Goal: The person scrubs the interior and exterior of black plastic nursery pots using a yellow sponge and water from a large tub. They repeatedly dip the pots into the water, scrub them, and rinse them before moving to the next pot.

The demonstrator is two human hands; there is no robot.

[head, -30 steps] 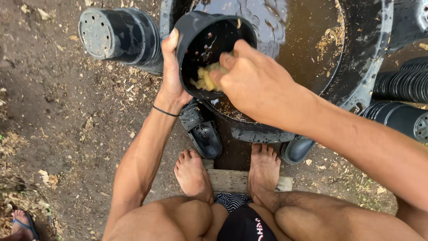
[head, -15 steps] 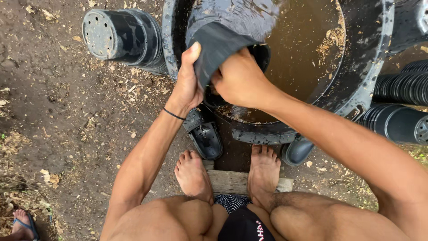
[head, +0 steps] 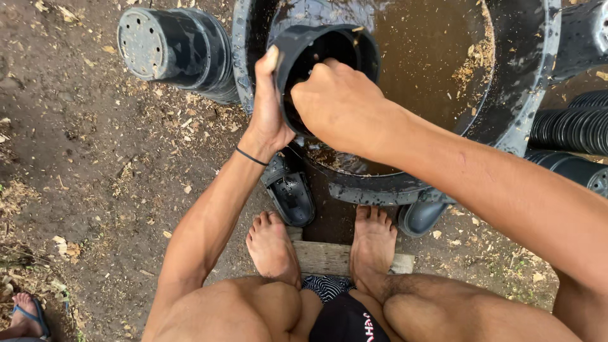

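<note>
Head view: big black tub (head: 532, 95) of muddy brown water fills the top centre, wood shavings floating at its far side. Dirt ground (head: 82, 190) all around, littered with chips. Stacks of black pots lying on their sides at right (head: 570, 133); another pot stack (head: 171, 47) lies on its side at upper left, its holed base facing the camera. Person squats on a wooden board (head: 323, 256), bare feet on it, dark sandals (head: 291, 190) just ahead of the toes. Black plastic pot (head: 329, 47) is held over the near rim of the tub, just above the water. Left hand (head: 269, 107) is wrapped around the pot's wall from the left, thumb up along the rim, gripping it firmly. Right hand (head: 342, 104) is curled closed at the pot's mouth with fingers reaching inside; whether it holds a sponge or anything else I cannot tell. Pot is tilted: mouth faces back toward the person and slightly up, base points away over the water; long axis runs roughly near-to-far. Judgement: scrubbing goes best with a firm left-hand grip, turning the pot so the right hand covers the whole inner wall, kept over the tub so drips fall back in. Another person's sandalled foot (head: 25, 313) shows at bottom left.
</note>
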